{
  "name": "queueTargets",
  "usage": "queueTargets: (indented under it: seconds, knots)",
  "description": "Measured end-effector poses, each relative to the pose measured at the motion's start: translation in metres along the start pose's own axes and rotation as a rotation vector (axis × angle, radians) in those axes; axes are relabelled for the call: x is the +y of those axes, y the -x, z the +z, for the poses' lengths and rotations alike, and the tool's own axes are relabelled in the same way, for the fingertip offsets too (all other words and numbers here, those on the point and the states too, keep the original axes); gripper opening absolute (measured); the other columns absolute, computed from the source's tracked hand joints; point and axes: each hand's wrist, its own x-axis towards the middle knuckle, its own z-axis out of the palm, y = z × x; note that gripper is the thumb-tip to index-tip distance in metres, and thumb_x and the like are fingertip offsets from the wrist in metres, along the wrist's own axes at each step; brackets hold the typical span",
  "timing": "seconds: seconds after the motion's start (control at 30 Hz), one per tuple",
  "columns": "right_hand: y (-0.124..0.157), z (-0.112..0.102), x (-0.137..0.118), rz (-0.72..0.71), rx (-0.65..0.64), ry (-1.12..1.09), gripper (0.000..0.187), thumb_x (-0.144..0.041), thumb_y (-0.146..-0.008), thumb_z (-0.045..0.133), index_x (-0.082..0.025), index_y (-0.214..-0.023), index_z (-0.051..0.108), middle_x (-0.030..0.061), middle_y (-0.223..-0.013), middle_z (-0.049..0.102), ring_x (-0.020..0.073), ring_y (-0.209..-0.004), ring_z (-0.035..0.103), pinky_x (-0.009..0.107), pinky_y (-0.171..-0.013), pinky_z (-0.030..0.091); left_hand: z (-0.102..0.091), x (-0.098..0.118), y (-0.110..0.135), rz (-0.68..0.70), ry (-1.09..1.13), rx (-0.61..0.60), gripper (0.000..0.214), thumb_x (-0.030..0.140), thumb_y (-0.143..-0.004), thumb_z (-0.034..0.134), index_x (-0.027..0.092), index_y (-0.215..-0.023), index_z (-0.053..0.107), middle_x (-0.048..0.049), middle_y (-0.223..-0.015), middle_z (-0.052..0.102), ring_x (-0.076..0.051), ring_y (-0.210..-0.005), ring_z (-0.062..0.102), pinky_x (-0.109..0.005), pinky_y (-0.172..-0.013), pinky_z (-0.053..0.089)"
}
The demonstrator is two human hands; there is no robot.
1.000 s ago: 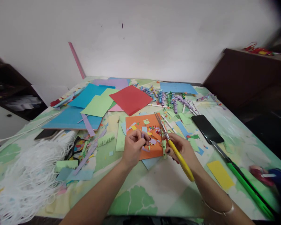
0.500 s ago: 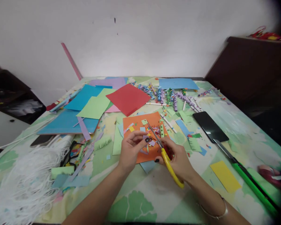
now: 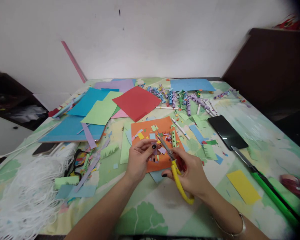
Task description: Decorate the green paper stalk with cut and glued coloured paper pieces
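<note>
Head view shows two bare hands over a bench (image 3: 170,213) with green leaf shapes on its top. The right hand (image 3: 193,171) has its grip closed around the scissors (image 3: 174,166), near where the yellow handles meet the metal. The scissors are above the orange paper (image 3: 163,122), with the blades pointing forward and a bit to the left. Their tip looks right by a little green square (image 3: 154,127), but I can't tell if they touch. A shiny bracelet (image 3: 244,225) goes around the right wrist.

The left hand (image 3: 139,163) is just beside the blades, over the orange paper too. Its fingers are bent and the thumb is near them. I can't tell if that grip has a tiny bit of paper in it.

Small paper scraps (image 3: 152,136) lie all over the orange paper. A green tube (image 3: 173,138) with dark dots is on it too, close to the blades. Just past it is a white stick (image 3: 181,129).

Over on the right is a black phone (image 3: 227,132), and the tip of a green-handled cutter (image 3: 272,193) meets its near edge. Yellow paper (image 3: 243,187) lies near the cutter. Behind the orange paper is a big red sheet (image 3: 136,102). On the left sits a messy heap of white string (image 3: 27,193).
</note>
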Motion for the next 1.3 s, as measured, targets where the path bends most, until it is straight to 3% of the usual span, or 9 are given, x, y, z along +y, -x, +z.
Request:
queueTargets:
  seconds: [0.17, 0.53, 0.93, 1.3]
  knots:
    - [0.002, 0.004, 0.002, -0.046, 0.047, 0.170, 0.046, -0.033, -0.068, 0.067, -0.016, -0.109, 0.054, 0.0036, -0.080, 0.060, 0.0151, -0.064, 0.051, 0.026, -0.057, 0.039, 0.002, 0.000, 0.000, 0.010, 0.045, 0.045, 0.024, 0.021, -0.061, 0.079, 0.014, -0.082, 0.068, -0.0029, -0.074, 0.071, -0.011, -0.060, 0.064, -0.020, -0.055, 0.052]
    - [0.003, 0.011, 0.006, -0.066, 0.078, 0.231, 0.048, -0.032, -0.069, 0.065, -0.014, -0.112, 0.054, 0.0061, -0.085, 0.060, 0.0178, -0.069, 0.054, 0.028, -0.059, 0.042, 0.004, 0.002, 0.006, -0.027, -0.048, 0.029, 0.014, 0.023, -0.062, 0.077, 0.014, -0.071, 0.071, -0.0035, -0.066, 0.070, -0.013, -0.058, 0.063, -0.021, -0.050, 0.051]
    - [0.003, 0.012, 0.009, -0.136, 0.133, 0.193, 0.043, -0.030, -0.071, 0.066, -0.011, -0.109, 0.059, 0.0066, -0.079, 0.061, 0.0161, -0.065, 0.054, 0.026, -0.056, 0.041, 0.003, 0.002, 0.005, -0.038, -0.056, 0.033, 0.015, 0.024, -0.064, 0.076, 0.013, -0.073, 0.069, -0.0019, -0.065, 0.067, -0.010, -0.053, 0.059, -0.021, -0.048, 0.050]
    - [0.002, 0.010, 0.008, -0.183, 0.172, 0.167, 0.038, -0.029, -0.069, 0.068, -0.011, -0.103, 0.063, 0.0016, -0.067, 0.059, 0.0115, -0.054, 0.051, 0.023, -0.050, 0.039, -0.004, 0.007, -0.001, 0.010, -0.121, -0.022, 0.013, 0.021, -0.063, 0.076, 0.012, -0.069, 0.067, 0.0006, -0.059, 0.064, -0.007, -0.052, 0.058, -0.015, -0.045, 0.046]
